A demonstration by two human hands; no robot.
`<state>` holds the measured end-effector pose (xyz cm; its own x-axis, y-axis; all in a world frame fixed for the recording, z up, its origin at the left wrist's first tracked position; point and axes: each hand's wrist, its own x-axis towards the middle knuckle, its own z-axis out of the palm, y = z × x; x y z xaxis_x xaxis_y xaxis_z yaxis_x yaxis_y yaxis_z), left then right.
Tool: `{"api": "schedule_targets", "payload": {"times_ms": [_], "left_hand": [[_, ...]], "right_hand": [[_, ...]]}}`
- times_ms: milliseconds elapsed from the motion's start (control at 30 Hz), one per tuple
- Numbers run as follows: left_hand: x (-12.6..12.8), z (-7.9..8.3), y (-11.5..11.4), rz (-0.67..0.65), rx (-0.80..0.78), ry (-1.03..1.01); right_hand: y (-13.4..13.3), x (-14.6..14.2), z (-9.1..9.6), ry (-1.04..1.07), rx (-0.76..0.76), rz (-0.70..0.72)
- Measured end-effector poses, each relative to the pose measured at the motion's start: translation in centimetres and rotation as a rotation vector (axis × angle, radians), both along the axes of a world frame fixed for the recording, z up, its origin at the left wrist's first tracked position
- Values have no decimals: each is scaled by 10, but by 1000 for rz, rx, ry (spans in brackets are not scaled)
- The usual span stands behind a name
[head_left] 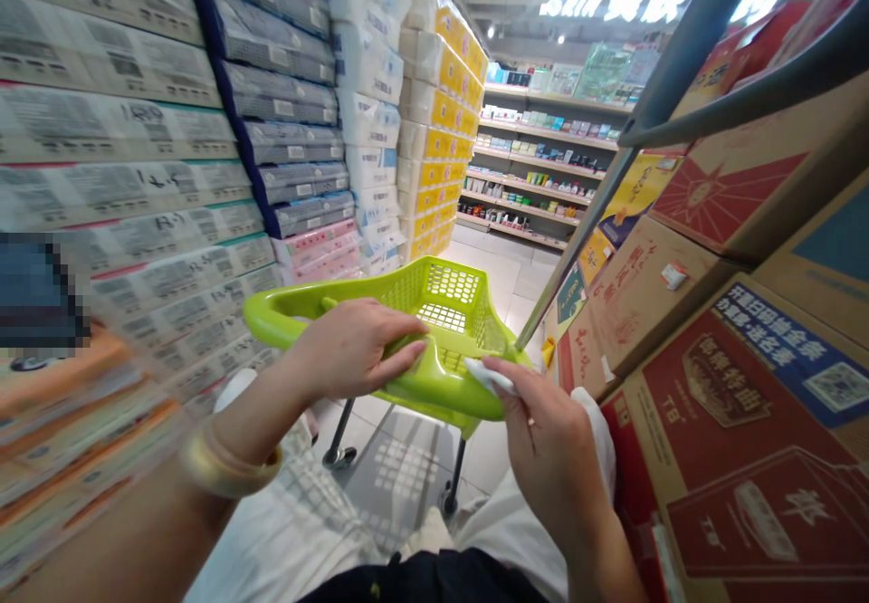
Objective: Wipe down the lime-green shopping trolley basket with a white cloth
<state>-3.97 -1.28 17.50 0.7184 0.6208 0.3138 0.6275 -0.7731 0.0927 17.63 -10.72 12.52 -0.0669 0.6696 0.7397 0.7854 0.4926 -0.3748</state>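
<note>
A lime-green plastic shopping cart (pixel 468 313) on wheels stands in the aisle just ahead of me. My left hand (pixel 353 345) rests on its near rim, fingers wrapped over the edge. A yellowish bangle (pixel 224 463) sits on that wrist. My right hand (pixel 549 440) pinches a small white wipe or tissue (pixel 487 375) and presses it against the cart's rim at the right corner.
Stacked packs of paper goods (pixel 169 177) line the left side. Red and brown cartons (pixel 747 386) pile up on the right, with a grey metal rail (pixel 611 186) slanting across them. Shelves of products (pixel 536 177) stand at the far end of the tiled aisle.
</note>
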Motion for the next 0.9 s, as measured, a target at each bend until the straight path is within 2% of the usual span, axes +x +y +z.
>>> {"api": "schedule_targets", "payload": {"times_ms": [200, 333, 500, 700, 900], "left_hand": [[8, -1, -9, 0, 15, 10], [11, -4, -11, -7, 26, 15], [17, -6, -15, -14, 34, 20], [23, -4, -19, -14, 39, 30], [21, -6, -19, -34, 49, 16]], "right_hand": [[9, -12, 7, -172, -39, -92], [8, -7, 9, -225, -102, -207], [15, -7, 22, -320, -169, -246], [32, -16, 34, -281, -287, -208], [2, 2, 37, -318, -373, -115]]}}
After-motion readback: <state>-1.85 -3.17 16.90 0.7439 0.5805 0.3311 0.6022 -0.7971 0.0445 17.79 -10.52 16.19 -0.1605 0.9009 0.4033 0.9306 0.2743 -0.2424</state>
